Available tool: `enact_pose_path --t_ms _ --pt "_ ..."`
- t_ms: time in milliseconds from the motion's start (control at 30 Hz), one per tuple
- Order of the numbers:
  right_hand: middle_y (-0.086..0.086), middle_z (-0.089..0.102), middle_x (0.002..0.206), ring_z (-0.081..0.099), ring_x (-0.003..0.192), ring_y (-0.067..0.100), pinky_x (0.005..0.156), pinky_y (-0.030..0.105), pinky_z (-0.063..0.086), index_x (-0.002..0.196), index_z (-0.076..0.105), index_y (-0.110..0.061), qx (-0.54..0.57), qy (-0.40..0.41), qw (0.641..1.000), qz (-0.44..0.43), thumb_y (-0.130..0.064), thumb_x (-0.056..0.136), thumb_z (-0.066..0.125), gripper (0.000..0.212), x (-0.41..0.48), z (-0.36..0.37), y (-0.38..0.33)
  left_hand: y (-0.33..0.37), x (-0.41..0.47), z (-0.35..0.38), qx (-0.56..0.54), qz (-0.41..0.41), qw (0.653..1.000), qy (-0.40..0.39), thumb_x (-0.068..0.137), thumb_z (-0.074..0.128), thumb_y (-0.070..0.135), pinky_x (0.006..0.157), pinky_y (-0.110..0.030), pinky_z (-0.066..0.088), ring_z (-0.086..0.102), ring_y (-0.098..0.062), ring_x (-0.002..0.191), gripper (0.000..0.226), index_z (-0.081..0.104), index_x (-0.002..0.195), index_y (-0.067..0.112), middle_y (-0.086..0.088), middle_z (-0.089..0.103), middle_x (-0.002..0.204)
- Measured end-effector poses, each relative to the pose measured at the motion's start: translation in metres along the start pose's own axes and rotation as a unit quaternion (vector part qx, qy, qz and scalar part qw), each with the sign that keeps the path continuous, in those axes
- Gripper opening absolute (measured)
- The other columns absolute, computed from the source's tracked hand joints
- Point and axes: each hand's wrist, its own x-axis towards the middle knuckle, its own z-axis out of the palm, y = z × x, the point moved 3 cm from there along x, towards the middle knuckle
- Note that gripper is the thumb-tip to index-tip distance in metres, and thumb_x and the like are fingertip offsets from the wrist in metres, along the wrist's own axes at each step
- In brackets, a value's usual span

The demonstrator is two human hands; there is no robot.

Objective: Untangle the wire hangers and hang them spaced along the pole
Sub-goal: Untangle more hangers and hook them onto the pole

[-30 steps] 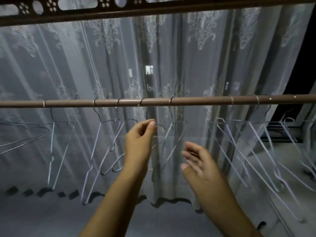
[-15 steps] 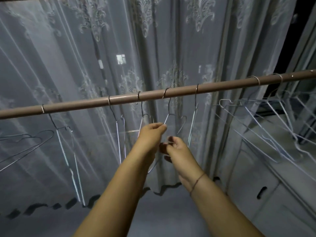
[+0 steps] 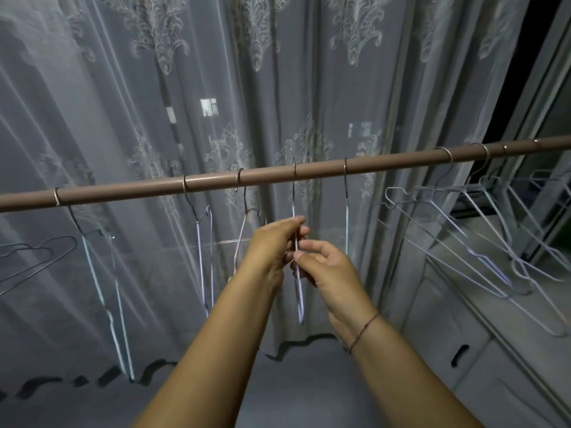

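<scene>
The hanger (image 3: 297, 273) hangs from the pole (image 3: 309, 173) by its hook, near the middle, and it is seen edge-on, so its long axis runs straight down. Both hands hold it just under the pole. The left hand (image 3: 272, 245) reaches up from below with the palm turned away, and its fingers (image 3: 295, 225) pinch the wire near the neck. The right hand (image 3: 327, 267) is just beside and a little lower, its fingers (image 3: 304, 253) closed on the same wire. A thin cord is around the right wrist.

Other hangers hang on both sides: three to the left, apart from each other, and one close to the right. Further right, a bunch (image 3: 482, 230) of hangers lies tilted and crossed together. Behind everything is a lace curtain (image 3: 278, 88). A white cabinet (image 3: 463, 350) stands low on the right.
</scene>
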Motion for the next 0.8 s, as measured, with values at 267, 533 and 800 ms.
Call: enact_pose_path --t_ms 267,533,800 --pt "0.002 0.065 0.073 0.058 0.059 0.002 0.056 0.008 0.047 0.097 0.064 -0.006 -0.011 0.035 0.999 -0.022 -0.005 0.087 0.055 0.014 0.027 -0.005 -0.012 0.01 0.02 0.014 -0.071 0.015 0.997 0.028 0.09 0.054 0.01 0.031 -0.011 0.031 0.046 -0.006 0.028 0.01 0.062 0.084 0.006 -0.003 0.056 0.064" --pt "-0.001 0.065 0.099 0.056 0.089 0.006 0.066 0.013 0.038 0.106 0.064 -0.015 -0.099 0.036 0.994 0.042 -0.013 0.089 0.051 0.021 0.026 -0.025 0.024 -0.041 0.025 -0.011 -0.022 -0.006 0.998 0.057 0.091 0.053 0.006 0.045 -0.014 0.038 0.047 -0.007 0.04 0.015 0.063 0.08 0.009 0.001 0.054 0.045" --pt "0.0 0.051 0.132 0.047 0.118 0.011 0.099 0.023 0.037 0.13 0.048 -0.018 -0.246 -0.026 0.969 0.019 -0.011 0.088 0.053 0.043 0.034 -0.036 0.05 -0.084 0.009 -0.047 0.157 0.011 0.987 0.038 0.091 0.041 -0.005 0.039 -0.008 0.034 0.042 -0.001 0.037 0.031 0.064 0.112 -0.004 -0.006 0.049 0.058"
